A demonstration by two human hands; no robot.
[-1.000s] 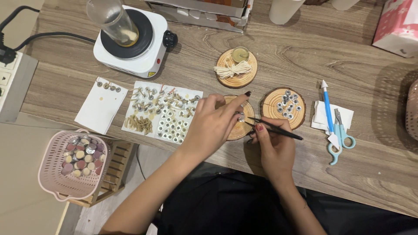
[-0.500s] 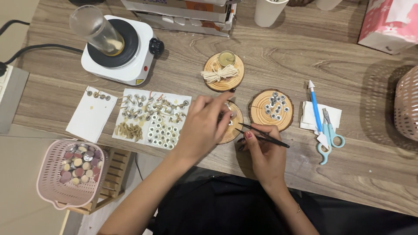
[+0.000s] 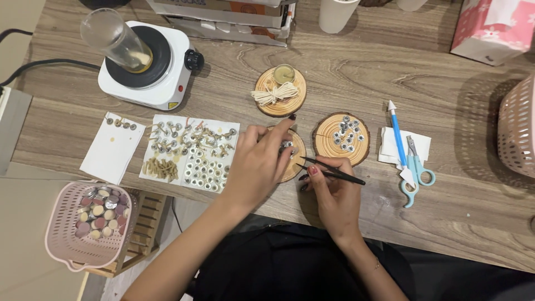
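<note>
My left hand pinches a small metal piece over the wood slice; my right hand grips tweezers beside it.

black tweezers tilted over small wood slice, tips touching it.

Left hand shifted, fingers spread wider (slightly) over wooden disc.

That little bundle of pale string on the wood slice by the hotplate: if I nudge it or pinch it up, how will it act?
The string bundle looks thin and looped, so it is probably floppy and very light. Loose ends stick out, so a push may splay it rather than slide it whole. It rests on a round wood slice, so it is unlikely to roll.
</note>
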